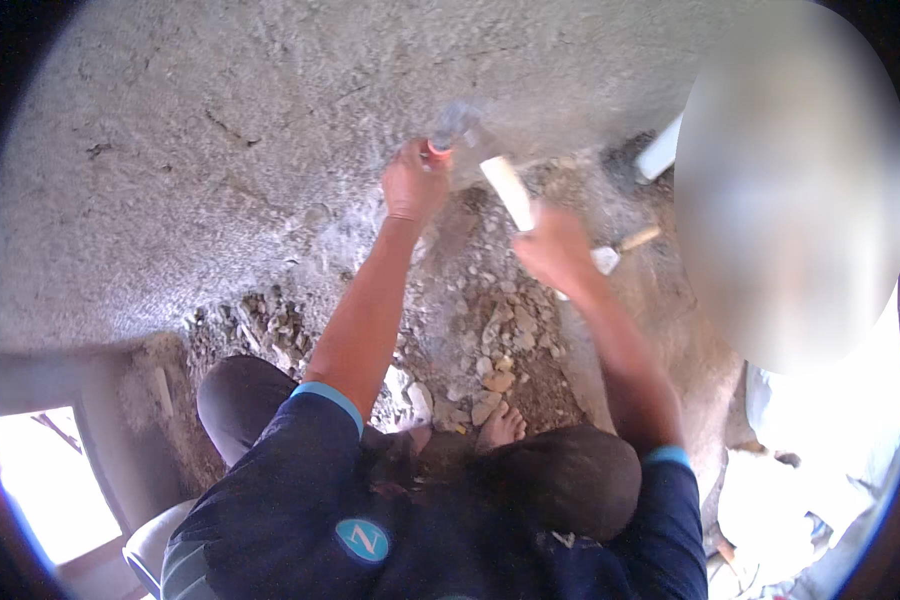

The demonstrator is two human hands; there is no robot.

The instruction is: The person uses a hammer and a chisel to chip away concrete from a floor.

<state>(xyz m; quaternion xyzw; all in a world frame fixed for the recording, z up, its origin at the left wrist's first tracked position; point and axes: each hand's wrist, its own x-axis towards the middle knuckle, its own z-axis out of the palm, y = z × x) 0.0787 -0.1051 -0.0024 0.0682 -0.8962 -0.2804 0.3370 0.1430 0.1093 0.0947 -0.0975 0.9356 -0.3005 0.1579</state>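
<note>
My right hand is closed round the pale handle of a hammer. Its grey head, smeared by motion, is up by my left hand. Closed fingers of the left hand grip a chisel; only its orange-red end shows clearly, next to the hammer head. Whether the two tools touch cannot be told. Both hands are in front of a rough grey wall, above its base.
Broken stones and loose rubble cover the ground around my bare feet. A trowel with a wooden handle lies right of my right hand. Beyond it stands a white object. White sack-like things are at lower right.
</note>
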